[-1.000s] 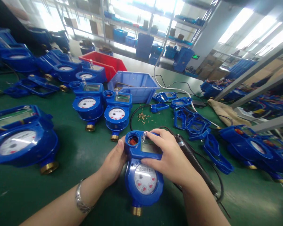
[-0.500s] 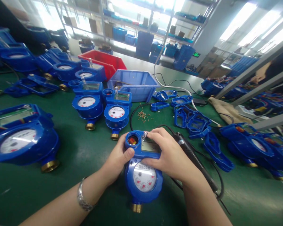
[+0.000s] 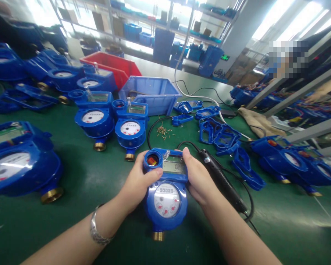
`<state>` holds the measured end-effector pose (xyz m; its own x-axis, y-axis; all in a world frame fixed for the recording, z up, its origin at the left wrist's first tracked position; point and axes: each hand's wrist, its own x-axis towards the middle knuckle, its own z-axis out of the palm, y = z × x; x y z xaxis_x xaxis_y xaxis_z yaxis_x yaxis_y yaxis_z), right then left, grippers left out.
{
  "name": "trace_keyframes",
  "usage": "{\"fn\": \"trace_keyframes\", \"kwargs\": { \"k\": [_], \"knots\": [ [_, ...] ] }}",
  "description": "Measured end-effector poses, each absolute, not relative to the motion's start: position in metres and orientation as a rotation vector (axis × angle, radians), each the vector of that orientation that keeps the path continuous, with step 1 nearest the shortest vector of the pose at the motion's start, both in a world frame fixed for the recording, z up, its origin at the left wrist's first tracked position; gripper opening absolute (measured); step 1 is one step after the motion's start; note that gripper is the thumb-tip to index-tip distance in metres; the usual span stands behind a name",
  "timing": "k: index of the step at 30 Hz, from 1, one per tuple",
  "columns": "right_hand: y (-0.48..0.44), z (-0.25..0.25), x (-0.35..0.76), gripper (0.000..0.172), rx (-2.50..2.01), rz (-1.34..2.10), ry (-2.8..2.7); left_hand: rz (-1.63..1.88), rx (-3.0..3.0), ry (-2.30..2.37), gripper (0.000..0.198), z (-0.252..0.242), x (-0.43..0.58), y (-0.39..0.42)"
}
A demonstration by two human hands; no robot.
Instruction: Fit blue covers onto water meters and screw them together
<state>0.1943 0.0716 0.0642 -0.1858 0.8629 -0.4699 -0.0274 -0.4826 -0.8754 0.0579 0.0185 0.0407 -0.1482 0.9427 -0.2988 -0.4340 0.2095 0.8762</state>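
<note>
Between both hands is a blue water meter [image 3: 167, 200] with a white dial, a small lit display and a brass threaded end pointing toward me. My left hand [image 3: 139, 178] grips its upper left side, thumb across the front beside the round open socket. On the upper right side, my right hand [image 3: 200, 176] holds the housing, with its thumb at the display's edge. A small clear tube sticks up between socket and display. Just right of my right hand lies a black electric screwdriver [image 3: 223, 180] with its cable.
Several small brass screws [image 3: 163, 131] lie loose beyond the meter. Blue frames [image 3: 219, 134] are heaped at right. A light blue bin [image 3: 151, 95] and a red bin [image 3: 110, 64] stand behind. More water meters [image 3: 131, 129] stand left and right. Another person's arm [image 3: 325, 88] shows behind the rack.
My right hand has moved from over the display to the meter's right side, uncovering digits on the display. The view has shifted slightly; the left hand keeps its hold.
</note>
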Motion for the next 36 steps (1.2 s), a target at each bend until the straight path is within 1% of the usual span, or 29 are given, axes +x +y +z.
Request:
{"fn": "trace_keyframes", "kwargs": {
  "k": [2,4,7,12,21,27,32,34,36],
  "knots": [
    [0.075,0.068,0.194,0.042,-1.410,1.890,-0.861,1.312,0.581,1.149,0.054,0.042,0.058,0.018],
    [0.077,0.070,0.193,0.036,-1.426,1.949,-0.770,1.304,0.577,1.154,0.054,0.042,0.058,0.018],
    [0.078,0.070,0.190,0.028,-1.449,1.908,-0.710,1.307,0.571,1.139,0.052,0.043,0.059,0.018],
    [0.078,0.064,0.186,0.022,-1.449,1.785,-0.711,1.318,0.539,1.087,0.049,0.044,0.060,0.017],
    [0.072,0.055,0.187,0.030,-1.374,1.697,-0.750,1.316,0.572,1.107,0.047,0.040,0.059,0.018],
    [0.071,0.051,0.190,0.029,-1.346,1.668,-0.782,1.315,0.546,1.009,0.056,0.038,0.058,0.019],
    [0.067,0.054,0.193,0.035,-1.278,1.648,-0.887,1.049,0.535,0.941,0.044,0.055,0.050,0.018],
    [0.063,0.062,0.198,0.038,-1.218,1.642,-0.966,1.014,0.619,0.937,0.048,0.065,0.044,0.017],
    [0.061,0.075,0.208,0.042,-1.152,1.625,-1.054,1.054,0.738,0.941,0.062,0.076,0.039,0.015]
  ]
}}
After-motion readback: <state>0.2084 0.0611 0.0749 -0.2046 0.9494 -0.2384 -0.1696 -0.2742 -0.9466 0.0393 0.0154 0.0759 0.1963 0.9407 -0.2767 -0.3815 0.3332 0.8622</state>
